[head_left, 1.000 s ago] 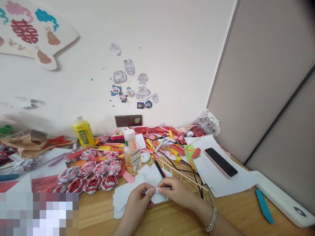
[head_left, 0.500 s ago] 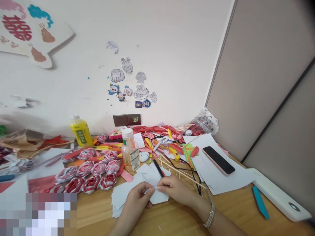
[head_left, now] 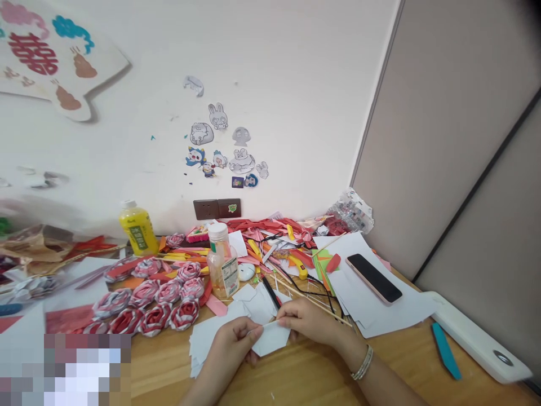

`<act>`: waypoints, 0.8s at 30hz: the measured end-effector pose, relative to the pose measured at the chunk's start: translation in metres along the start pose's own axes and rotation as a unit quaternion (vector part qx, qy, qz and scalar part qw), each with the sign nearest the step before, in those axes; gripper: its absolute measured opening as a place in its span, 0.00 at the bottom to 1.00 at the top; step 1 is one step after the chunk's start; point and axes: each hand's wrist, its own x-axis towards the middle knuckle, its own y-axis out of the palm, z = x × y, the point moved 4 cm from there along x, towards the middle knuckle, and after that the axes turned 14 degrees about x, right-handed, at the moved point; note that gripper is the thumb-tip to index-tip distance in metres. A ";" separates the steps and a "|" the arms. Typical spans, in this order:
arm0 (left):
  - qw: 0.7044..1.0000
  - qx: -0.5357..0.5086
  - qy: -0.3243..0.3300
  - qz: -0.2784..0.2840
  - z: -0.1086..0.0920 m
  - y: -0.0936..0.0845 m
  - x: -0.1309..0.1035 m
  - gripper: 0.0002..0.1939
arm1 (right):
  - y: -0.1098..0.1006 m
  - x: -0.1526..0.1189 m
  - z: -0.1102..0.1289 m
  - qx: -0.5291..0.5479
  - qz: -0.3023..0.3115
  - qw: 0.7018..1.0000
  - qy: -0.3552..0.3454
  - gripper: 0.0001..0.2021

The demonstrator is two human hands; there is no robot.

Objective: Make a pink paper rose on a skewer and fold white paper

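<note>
Between my two hands is a small piece of white paper (head_left: 271, 338), held by its upper edge just above the wooden table. My left hand (head_left: 237, 341) pinches its left corner between thumb and fingers. At the right end of the same edge, my right hand (head_left: 305, 320) grips the paper in a closed pinch. White paper sheets (head_left: 208, 337) lie in a loose stack under and behind my left hand. A black pen-like stick (head_left: 270, 290) rests on paper just beyond my right hand.
Paper roses (head_left: 156, 317) sit in rows on the left. Behind my hands stand a clear jar (head_left: 222, 268) and a yellow drink bottle (head_left: 138, 230). A phone (head_left: 374, 278) lies on white sheets at right, near a teal strip (head_left: 446, 351) and a long white device (head_left: 477, 338).
My hands have moved slightly apart along the paper's upper edge, the right one shifting right. More of the white paper shows between them.
</note>
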 end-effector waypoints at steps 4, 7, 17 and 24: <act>1.000 -0.018 -0.008 0.008 0.003 0.000 0.002 0.19 | -0.002 -0.002 0.008 -0.015 -0.011 1.000 -0.011 0.09; 1.000 -0.024 -0.001 0.007 0.004 0.001 0.004 0.21 | 0.001 -0.001 0.012 -0.030 -0.034 0.999 -0.028 0.08; 0.998 -0.017 0.032 0.045 0.006 0.007 0.003 0.23 | 0.015 0.002 0.015 -0.048 -0.054 0.996 -0.046 0.08; 0.997 -0.007 0.038 0.067 0.005 0.010 0.001 0.24 | 0.022 0.003 0.011 -0.040 -0.069 0.994 -0.069 0.09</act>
